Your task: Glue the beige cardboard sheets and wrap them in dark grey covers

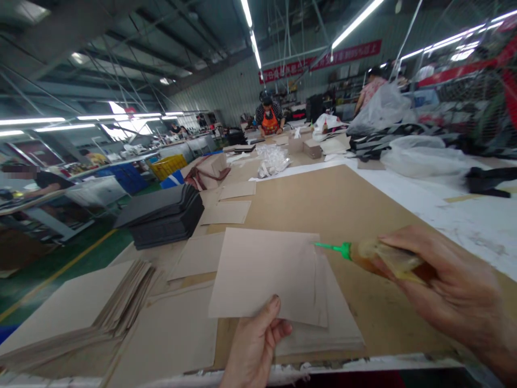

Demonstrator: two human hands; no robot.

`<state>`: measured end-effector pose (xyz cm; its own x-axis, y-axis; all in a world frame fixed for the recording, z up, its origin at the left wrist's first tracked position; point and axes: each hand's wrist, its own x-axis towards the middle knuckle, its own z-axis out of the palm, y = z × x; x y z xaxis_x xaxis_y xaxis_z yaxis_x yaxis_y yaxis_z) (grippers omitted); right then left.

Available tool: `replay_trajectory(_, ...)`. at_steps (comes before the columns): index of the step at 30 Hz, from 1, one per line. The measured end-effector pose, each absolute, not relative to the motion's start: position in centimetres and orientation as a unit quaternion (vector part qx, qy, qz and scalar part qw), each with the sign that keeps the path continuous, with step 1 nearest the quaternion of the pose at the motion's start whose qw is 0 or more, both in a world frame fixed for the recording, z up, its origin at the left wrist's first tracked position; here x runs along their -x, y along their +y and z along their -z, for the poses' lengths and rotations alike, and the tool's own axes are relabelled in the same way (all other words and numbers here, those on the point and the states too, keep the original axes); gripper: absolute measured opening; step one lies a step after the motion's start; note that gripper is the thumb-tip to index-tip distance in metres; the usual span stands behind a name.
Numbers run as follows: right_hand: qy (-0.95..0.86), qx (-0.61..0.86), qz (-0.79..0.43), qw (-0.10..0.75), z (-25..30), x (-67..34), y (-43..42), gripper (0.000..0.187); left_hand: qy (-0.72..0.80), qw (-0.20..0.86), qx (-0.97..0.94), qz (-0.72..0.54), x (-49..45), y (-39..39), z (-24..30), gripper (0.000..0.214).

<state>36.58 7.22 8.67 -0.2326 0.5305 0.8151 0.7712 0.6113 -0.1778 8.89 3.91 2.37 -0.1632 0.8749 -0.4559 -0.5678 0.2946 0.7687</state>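
Observation:
My left hand (258, 337) grips the near edge of a beige cardboard sheet (266, 275), thumb on top and fingers curled underneath. In my right hand (448, 291) is a squeeze glue bottle (375, 258) with amber contents, its fingers wrapped round the body. The bottle lies nearly level, and its thin green nozzle (333, 247) points left at the sheet's upper right corner. Whether the tip touches the card I cannot tell. More cardboard sheets (335, 328) lie under and to the right of the held one. Single sheets (197, 256) are spread to its left.
A tall cardboard stack (72, 307) stands at the front left, with a pile of black panels (161, 215) behind it. Crumpled clear plastic (272, 160) lies farther back. Plastic bags (424, 159) and black strips lie at the right. A person in an orange apron (270, 119) works at the far end.

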Motion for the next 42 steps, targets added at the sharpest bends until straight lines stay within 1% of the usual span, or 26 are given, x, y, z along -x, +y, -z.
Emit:
replay_trajectory(3, -0.778, 0.401, 0.16, 0.457, -9.0, -36.7, 8.2, 0.032, 0.505, 0.625, -0.166, -0.572, -9.1, 3.8, -2.6, 0.036)
replay_trajectory(7, -0.786, 0.382, 0.127, 0.469, -9.7, -35.8, 8.9, 0.033, 0.513, 0.611, -0.186, -0.574, -9.6, 3.4, -2.8, 0.038)
replay_trajectory(12, -0.811, 0.321, 0.108, 0.476, -11.3, -33.3, 9.6, 0.028, 0.509, 0.599, -0.198, -0.585, -9.9, 3.4, -2.3, 0.041)
replay_trajectory(17, -0.832, 0.289, 0.085, 0.467, -12.9, -30.9, 11.1, 0.018, 0.51, 0.588, -0.216, -0.59, -9.8, 3.5, -1.2, 0.041)
replay_trajectory(20, -0.839, 0.261, 0.069, 0.473, -13.9, -29.4, 11.8, 0.018, 0.507, 0.591, -0.225, -0.587, -9.8, 3.5, -0.7, 0.045)
replay_trajectory(25, -0.846, 0.228, 0.062, 0.478, -15.1, -27.0, 12.6, 0.019, 0.485, 0.596, -0.244, -0.592, -9.8, 3.6, -0.1, 0.056)
replay_trajectory(31, -0.853, 0.221, 0.078, 0.466, -16.5, -25.5, 13.6, 0.016, 0.481, 0.61, -0.256, -0.575, -9.8, 3.6, 0.1, 0.05)
replay_trajectory(36, -0.872, 0.199, 0.052, 0.444, -15.8, -24.6, 13.1, 0.013, 0.468, 0.607, -0.244, -0.594, -10.3, 3.3, -0.7, 0.063)
replay_trajectory(40, -0.895, 0.164, 0.005, 0.416, -14.2, -24.1, 12.2, 0.014, 0.46, 0.609, -0.243, -0.599, -10.5, 3.1, -1.5, 0.062)
replay_trajectory(42, -0.894, 0.151, -0.003, 0.422, -13.6, -24.1, 12.0, 0.015, 0.457, 0.607, -0.248, -0.601, -10.6, 3.0, -1.8, 0.059)
